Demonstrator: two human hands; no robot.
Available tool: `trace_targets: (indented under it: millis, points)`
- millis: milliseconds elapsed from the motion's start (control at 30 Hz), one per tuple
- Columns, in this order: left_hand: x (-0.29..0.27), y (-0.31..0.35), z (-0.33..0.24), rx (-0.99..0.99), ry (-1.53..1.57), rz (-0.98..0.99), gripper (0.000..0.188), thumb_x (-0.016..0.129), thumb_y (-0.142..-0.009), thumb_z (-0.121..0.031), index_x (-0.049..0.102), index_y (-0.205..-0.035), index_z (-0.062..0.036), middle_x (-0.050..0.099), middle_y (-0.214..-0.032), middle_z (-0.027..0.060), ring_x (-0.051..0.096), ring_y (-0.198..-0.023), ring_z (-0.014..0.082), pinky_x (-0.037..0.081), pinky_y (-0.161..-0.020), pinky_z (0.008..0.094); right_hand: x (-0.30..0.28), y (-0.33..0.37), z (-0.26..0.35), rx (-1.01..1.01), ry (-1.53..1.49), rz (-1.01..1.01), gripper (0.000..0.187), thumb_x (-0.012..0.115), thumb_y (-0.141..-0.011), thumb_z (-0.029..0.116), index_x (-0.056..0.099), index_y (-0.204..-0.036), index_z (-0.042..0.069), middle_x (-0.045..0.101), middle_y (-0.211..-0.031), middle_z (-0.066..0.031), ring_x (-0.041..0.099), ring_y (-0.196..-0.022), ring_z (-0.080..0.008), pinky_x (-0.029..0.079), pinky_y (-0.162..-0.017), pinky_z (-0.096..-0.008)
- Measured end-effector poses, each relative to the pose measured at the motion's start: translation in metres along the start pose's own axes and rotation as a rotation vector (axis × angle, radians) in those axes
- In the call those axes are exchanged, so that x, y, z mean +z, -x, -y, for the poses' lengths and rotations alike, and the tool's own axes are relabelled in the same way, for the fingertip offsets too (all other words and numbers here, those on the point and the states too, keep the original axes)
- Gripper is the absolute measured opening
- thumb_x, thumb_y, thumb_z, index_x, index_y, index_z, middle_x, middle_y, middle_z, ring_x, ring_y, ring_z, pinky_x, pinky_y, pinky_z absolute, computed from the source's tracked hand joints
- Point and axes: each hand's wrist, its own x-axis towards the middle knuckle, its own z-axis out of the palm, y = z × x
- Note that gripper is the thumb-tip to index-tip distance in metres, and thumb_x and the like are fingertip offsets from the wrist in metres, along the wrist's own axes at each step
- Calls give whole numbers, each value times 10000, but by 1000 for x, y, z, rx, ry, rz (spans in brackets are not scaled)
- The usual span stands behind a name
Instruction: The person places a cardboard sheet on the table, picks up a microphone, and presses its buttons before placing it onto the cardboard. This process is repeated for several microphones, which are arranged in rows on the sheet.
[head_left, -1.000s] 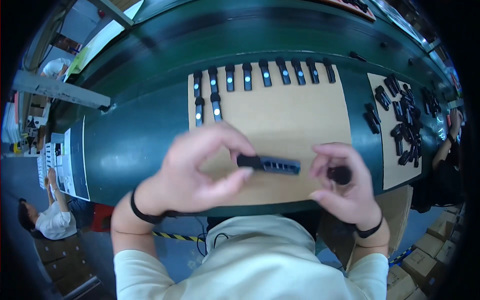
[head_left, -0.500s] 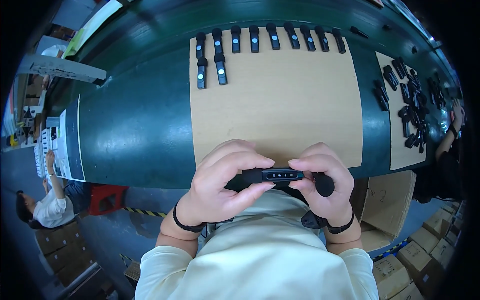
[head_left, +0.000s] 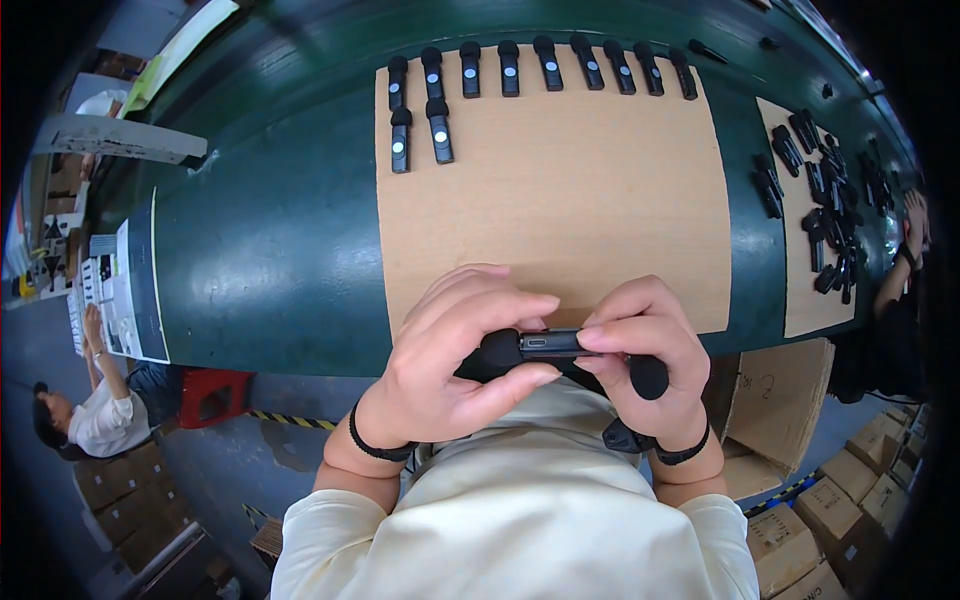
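Note:
A small black clip-on microphone (head_left: 548, 344) with a foam cap lies level between my hands, in front of my chest. A port-like slot shows on the side facing up. My right hand (head_left: 650, 345) is closed, pinching the plain end between thumb and fingertips. A second black foam ball (head_left: 649, 377) pokes out below those fingers; the rest of that piece is hidden in the palm. My left hand (head_left: 440, 355) curls loosely round the foam-capped end, its index finger and thumb tips standing off the body. Beyond them lies a tan board (head_left: 555, 215).
Similar black microphones (head_left: 511, 72) with pale round dots line the board's far edge, two more below at left. Many loose ones (head_left: 820, 200) lie on a second board (head_left: 800, 300) at right, near another person's hand (head_left: 915, 220). A cardboard box (head_left: 765, 410) stands below the table edge.
The microphone has been rolled, so a slotted side replaces the face with small lights. The left index finger and thumb have opened away from it. The right hand keeps its pinch.

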Motion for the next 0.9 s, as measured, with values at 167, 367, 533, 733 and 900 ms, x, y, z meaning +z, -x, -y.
trace_targets:
  millis: [167,367,533,733,900]
  points:
    - [0,-2,5,63,-16,49,280,784,-740,-72,668,-987,-10,683,-883,105,650,-842,244,463,-967,505,2,2,8,155,-39,-42,391,757,-722,-115,686,-1069,49,607,-914,-88,582,-776,-191,460,-602,-283]
    - [1,-5,10,86,-28,117,260,726,-741,-35,660,-992,-18,683,-935,125,650,-889,261,441,-991,521,0,-10,12,50,57,58,386,767,-723,-75,687,-1082,42,603,-888,-91,582,-743,-197,468,-597,-285]
    - [-7,-3,14,66,-55,22,353,779,-680,-24,658,-1010,-55,651,-971,80,631,-894,274,448,-957,510,4,-33,17,48,164,150,393,774,-724,15,680,-1105,38,590,-813,-102,598,-699,-244,492,-605,-328]
    - [-29,-1,18,-19,-211,-52,386,763,-715,-38,643,-1082,-35,650,-1033,119,619,-954,315,454,-964,453,0,-72,14,-17,397,377,358,737,-706,-13,675,-1058,16,652,-889,-135,631,-760,-296,504,-640,-370]
    - [-50,7,43,-128,-317,-141,430,750,-769,-66,607,-1172,-24,607,-1167,164,586,-1072,346,445,-987,424,3,-107,-16,-17,639,422,377,716,-681,-21,678,-1053,29,665,-922,-124,642,-796,-310,526,-695,-392]
